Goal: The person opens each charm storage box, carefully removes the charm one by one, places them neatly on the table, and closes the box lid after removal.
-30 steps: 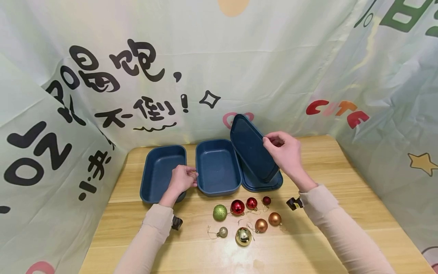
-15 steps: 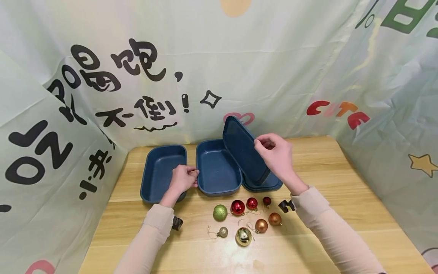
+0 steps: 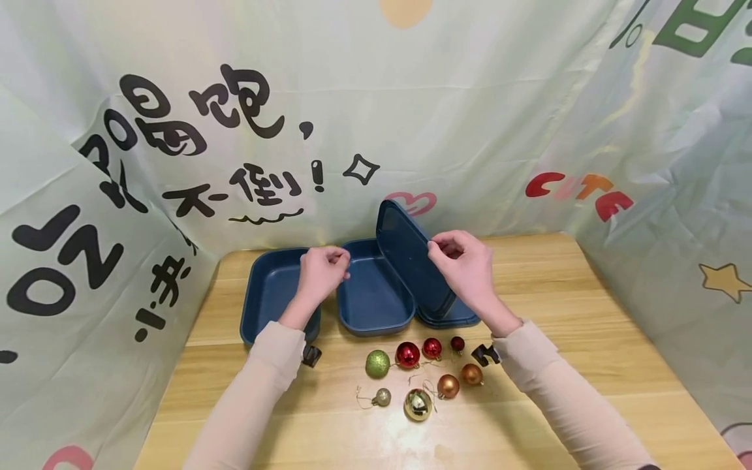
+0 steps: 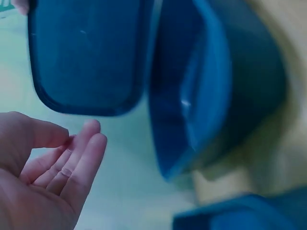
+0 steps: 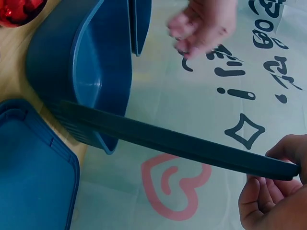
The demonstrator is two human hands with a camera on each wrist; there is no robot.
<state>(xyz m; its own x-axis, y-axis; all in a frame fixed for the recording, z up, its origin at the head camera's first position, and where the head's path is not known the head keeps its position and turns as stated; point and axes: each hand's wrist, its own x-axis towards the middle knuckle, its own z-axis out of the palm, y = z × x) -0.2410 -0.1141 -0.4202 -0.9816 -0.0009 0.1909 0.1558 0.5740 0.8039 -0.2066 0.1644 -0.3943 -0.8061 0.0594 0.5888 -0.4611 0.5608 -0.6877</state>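
Observation:
My right hand (image 3: 467,264) pinches the edge of a dark blue lid (image 3: 411,261), tilted up at the right side of the middle blue box (image 3: 376,310). In the right wrist view the lid (image 5: 192,146) appears edge-on, thumb on one face and fingers on the other. My left hand (image 3: 322,271) hovers over the gap between the middle box and the left blue box (image 3: 270,297). Its fingers are loosely bent with nothing between them, and in the left wrist view the left hand (image 4: 48,199) is apart from the lid's corner.
Another blue lid (image 3: 464,318) lies flat right of the middle box. Several Christmas baubles lie in front: green (image 3: 377,364), red (image 3: 408,355), copper (image 3: 448,386), gold (image 3: 418,405) and a small silver one (image 3: 382,397). A printed cloth (image 3: 470,130) hangs behind the table.
My right hand has moved left, carrying the lid towards the middle box. My left hand has risen off the middle box's left side and moved towards the back.

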